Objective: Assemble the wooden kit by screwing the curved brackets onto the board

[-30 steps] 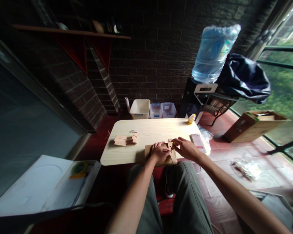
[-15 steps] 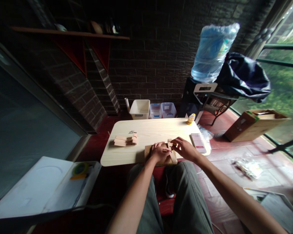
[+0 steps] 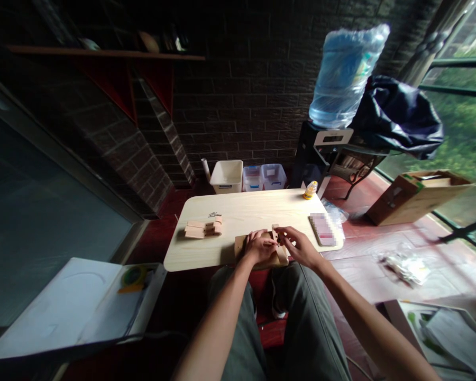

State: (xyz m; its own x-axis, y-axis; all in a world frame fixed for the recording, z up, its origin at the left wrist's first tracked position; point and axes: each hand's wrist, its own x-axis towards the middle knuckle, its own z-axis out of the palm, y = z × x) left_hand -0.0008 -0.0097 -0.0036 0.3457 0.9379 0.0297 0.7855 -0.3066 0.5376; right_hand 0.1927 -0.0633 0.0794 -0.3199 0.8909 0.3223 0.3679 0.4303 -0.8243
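My left hand [image 3: 257, 248] rests over a brown wooden block [image 3: 240, 251] at the table's front edge, its fingers bent against the wood and its fingertips near a paler wooden strip [image 3: 281, 255]. The strip lies across the block's right end. On the strip's right side my right hand [image 3: 301, 247] has thumb and fingers pinched together over small dark spots; whatever is between the fingertips is too small to make out. Both hands nearly meet at the strip. Farther left, several pale wooden pieces [image 3: 198, 229] lie together, with small dark metal-looking parts [image 3: 213, 215] behind them.
The light wooden table [image 3: 246, 209] carries a yellow-and-clear bottle [image 3: 310, 190] at back right and a blurred flat pad [image 3: 322, 229] at right. Plastic bins [image 3: 227, 177] stand behind it. A water dispenser [image 3: 327, 137] and a cardboard box [image 3: 416, 196] are farther right.
My right hand has shifted slightly at the strip, its fingers drawn closer together. My left hand stays on the block. The whole view has tilted a little.
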